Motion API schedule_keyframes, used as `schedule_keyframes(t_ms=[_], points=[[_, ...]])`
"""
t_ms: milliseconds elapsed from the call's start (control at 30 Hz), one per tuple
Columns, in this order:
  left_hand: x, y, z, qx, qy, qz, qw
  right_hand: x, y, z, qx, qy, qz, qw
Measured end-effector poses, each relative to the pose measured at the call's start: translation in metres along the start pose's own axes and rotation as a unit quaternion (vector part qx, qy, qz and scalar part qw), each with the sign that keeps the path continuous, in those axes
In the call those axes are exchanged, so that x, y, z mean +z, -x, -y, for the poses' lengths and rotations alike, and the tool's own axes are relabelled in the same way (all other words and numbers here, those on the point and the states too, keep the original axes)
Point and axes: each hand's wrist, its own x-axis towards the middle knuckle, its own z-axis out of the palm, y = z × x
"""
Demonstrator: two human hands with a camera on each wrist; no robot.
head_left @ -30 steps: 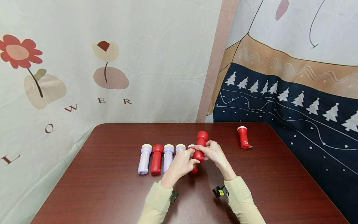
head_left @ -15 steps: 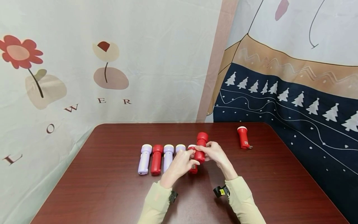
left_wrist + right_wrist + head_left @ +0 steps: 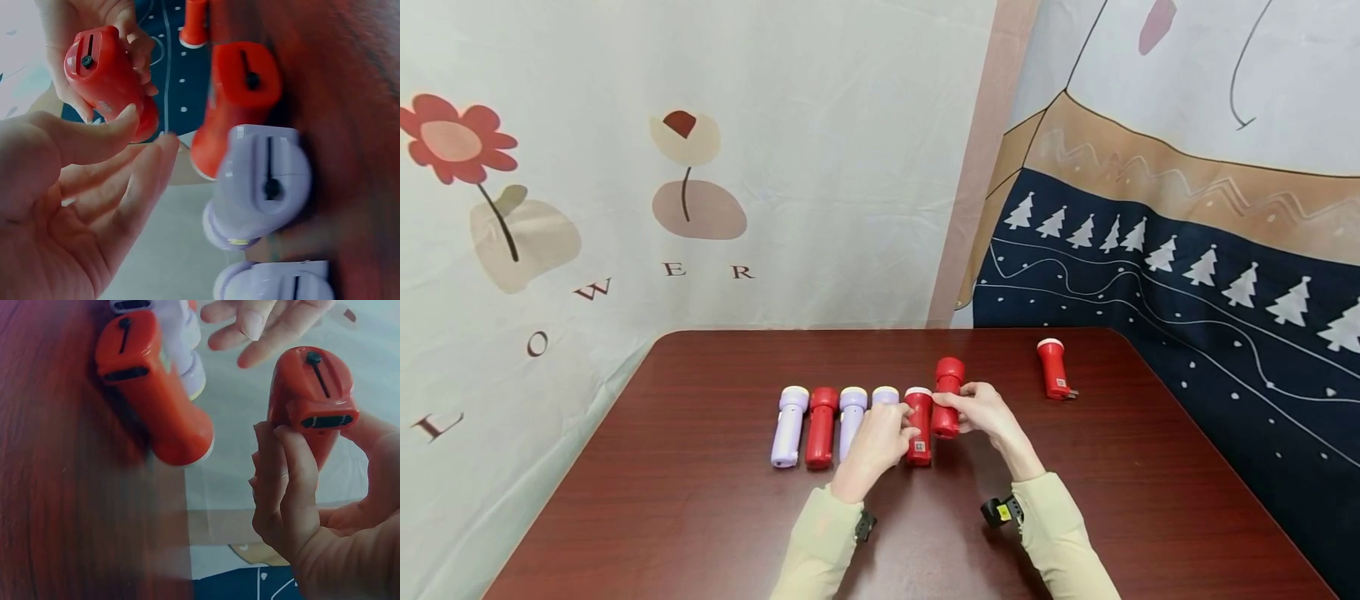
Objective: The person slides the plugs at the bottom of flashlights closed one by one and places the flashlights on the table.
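My right hand (image 3: 988,415) grips a red flashlight (image 3: 950,377) by its body, raised over the table. In the right wrist view its end, with a small dark slider (image 3: 314,358), faces the camera. My left hand (image 3: 877,439) has relaxed fingers with nothing between them, as the left wrist view shows. It hovers over the row, beside a red flashlight (image 3: 918,425) with a white rim and partly covering a lavender flashlight (image 3: 885,395). Farther left in the row lie a lavender flashlight (image 3: 852,408), a red flashlight (image 3: 821,429) and another lavender flashlight (image 3: 787,429).
One more red flashlight (image 3: 1053,367) lies apart at the back right, a metal plug jutting from its lower end. All of them rest on a dark reddish wooden table (image 3: 700,517). Printed cloths (image 3: 820,167) hang behind the table.
My right hand has moved slightly right with the red flashlight. My left fingers, earlier at that flashlight, have drawn back left, uncovering more of the red flashlight in the row.
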Motion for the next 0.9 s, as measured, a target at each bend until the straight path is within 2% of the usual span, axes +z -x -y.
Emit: schedule_keyframes(t_ms=[133,267,500,633,900], points=[[0.009,0.0,0.002,-0.026,-0.014,-0.027,0.9992,-0.002,-0.003,-0.007,0.007,0.008,-0.001,1.0],[0.016,-0.001,0.0,-0.04,-0.014,-0.034,0.9985,-0.002,-0.007,-0.013,0.014,0.033,0.008,0.999],[0.029,-0.002,-0.004,-0.028,-0.075,-0.059,0.995,0.0,-0.01,-0.024,0.034,0.072,0.007,0.997],[0.034,-0.001,-0.004,-0.033,-0.097,-0.07,0.9923,0.002,-0.01,-0.027,0.043,0.098,0.013,0.994],[0.034,0.001,-0.007,-0.01,-0.129,-0.087,0.9878,0.008,-0.008,-0.029,0.044,0.118,0.015,0.992]])
